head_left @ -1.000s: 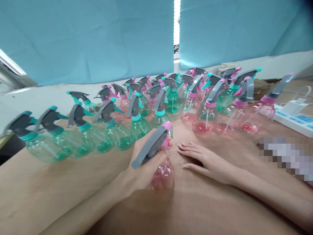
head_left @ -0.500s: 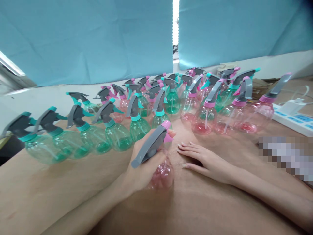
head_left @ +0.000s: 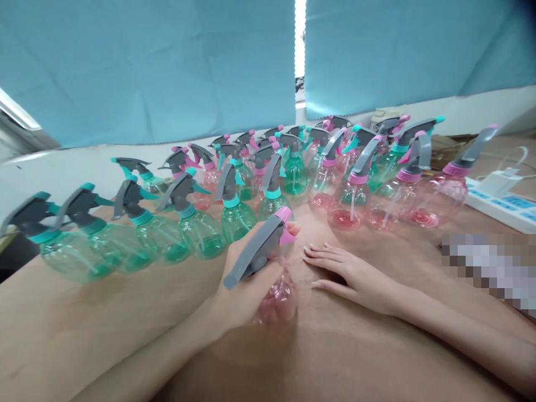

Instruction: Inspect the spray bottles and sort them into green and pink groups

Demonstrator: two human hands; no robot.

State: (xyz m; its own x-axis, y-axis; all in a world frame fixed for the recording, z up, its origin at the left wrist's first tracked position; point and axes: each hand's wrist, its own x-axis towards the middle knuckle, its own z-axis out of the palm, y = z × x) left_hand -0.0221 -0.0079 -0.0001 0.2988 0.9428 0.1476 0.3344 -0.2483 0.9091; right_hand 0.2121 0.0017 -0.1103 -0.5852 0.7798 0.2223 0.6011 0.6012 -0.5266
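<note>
One pink spray bottle (head_left: 280,304) stood on the table (head_left: 347,352), the left hand (head_left: 240,285) wrapped around its neck, fingertips (head_left: 295,229) showing beside the pink trigger (head_left: 287,237). Near it, the right hand (head_left: 355,273) lay open and unloaded, palm down on the table, thumb apart from the fingers. Beyond the left hand ran green bottles (head_left: 203,237); past the right stood more pink bottles (head_left: 349,215), near a white power strip (head_left: 502,202).

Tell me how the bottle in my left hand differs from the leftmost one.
The held bottle is pink with a pink trigger; the leftmost bottle is green with a teal trigger. The left hand grips the held bottle, while the leftmost bottle stands untouched on the table. Both have grey spray heads.
</note>
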